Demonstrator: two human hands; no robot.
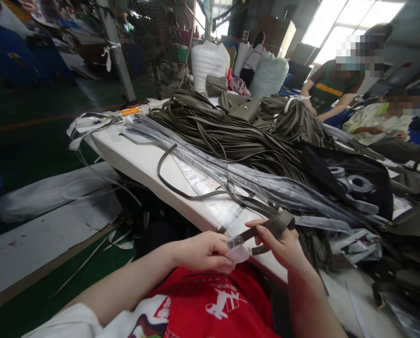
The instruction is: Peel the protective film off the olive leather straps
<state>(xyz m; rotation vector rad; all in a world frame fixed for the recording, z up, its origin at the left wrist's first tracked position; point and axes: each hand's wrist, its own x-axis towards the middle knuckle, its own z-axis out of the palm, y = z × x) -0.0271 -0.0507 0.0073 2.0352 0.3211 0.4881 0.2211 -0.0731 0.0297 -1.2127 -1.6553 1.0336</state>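
Note:
My left hand (208,251) is closed in a pinch on a clear plastic sleeve (238,254), close to the edge of the white table. One end of a dark olive strap (243,238) reaches into or lies against this sleeve; which of the two I cannot tell. My right hand (282,246) grips the same strap, which loops over its fingers. A second strap end with small holes (259,250) hangs below the right fingers. From there a long thin strap (196,195) curves away across the table.
A big heap of olive straps (227,136) covers the table (132,159), with plastic-wrapped strips (210,164) along its front. To the right lies a black bag (375,188) with clear rolls. Two people (337,89) work at the far right. White sheets (55,234) lie at lower left.

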